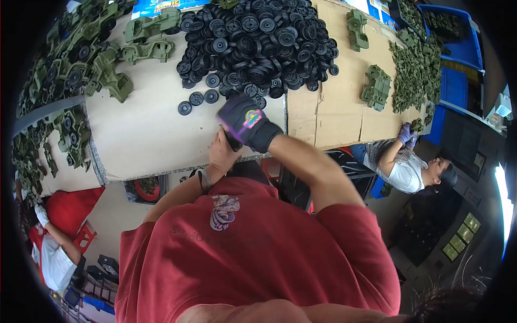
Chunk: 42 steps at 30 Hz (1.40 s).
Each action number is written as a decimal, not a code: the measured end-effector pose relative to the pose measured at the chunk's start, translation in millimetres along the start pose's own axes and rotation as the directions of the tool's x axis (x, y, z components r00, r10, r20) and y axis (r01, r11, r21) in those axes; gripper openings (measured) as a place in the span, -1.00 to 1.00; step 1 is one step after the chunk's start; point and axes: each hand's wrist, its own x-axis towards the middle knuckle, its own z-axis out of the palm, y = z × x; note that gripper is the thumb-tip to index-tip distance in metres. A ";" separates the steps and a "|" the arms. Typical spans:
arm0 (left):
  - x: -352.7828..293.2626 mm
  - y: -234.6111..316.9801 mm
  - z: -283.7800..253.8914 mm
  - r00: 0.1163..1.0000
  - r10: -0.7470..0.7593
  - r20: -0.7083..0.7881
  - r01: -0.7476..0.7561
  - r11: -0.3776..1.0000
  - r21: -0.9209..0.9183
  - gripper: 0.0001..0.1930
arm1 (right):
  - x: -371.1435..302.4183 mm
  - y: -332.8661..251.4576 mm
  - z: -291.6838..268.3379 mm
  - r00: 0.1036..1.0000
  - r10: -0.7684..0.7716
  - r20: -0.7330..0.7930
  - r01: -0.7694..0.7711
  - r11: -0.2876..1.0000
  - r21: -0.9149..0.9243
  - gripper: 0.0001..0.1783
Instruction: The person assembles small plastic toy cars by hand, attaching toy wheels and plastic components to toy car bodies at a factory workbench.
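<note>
My left hand [223, 152], bare with a band at its wrist, is closed at the near edge of the table against a dark thing mostly hidden between my two hands. Just above it, my right hand [249, 124], in a black glove with purple trim, is curled with its fingertips out of sight; what it grips cannot be made out. Beyond my hands lies a large heap of black toy wheels [253, 48]. A few loose wheels [196, 98] lie flat on the pale board to the left of my glove.
Green toy vehicle bodies [110, 78] pile up on the left, and two more [376, 86] lie on the cardboard [339, 118] to the right. Small green parts [417, 70] are heaped at the far right. Co-workers sit at the right [406, 167] and lower left [56, 258].
</note>
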 end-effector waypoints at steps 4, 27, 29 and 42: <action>9.7 3.0 -1.3 0.989 0.116 -0.092 -0.115 0.993 0.011 -0.02 | 13.1 7.1 -21.1 0.929 -0.339 0.145 0.348 0.937 -0.036 -0.79; 17.1 31.3 -20.0 0.840 -0.484 0.244 0.424 0.305 -0.853 0.01 | -65.4 34.1 15.4 0.717 0.639 -0.278 -0.627 0.766 0.143 -0.52; 12.8 36.0 -43.8 0.843 -0.400 0.360 0.493 0.306 -0.815 0.12 | -66.7 46.7 25.5 0.697 0.631 -0.341 -0.622 0.768 0.151 -0.50; 69.7 43.1 -104.4 0.739 0.596 0.315 -0.663 0.557 0.501 -0.07 | -116.6 47.4 9.3 0.893 0.441 -0.088 -0.412 0.882 0.229 -0.70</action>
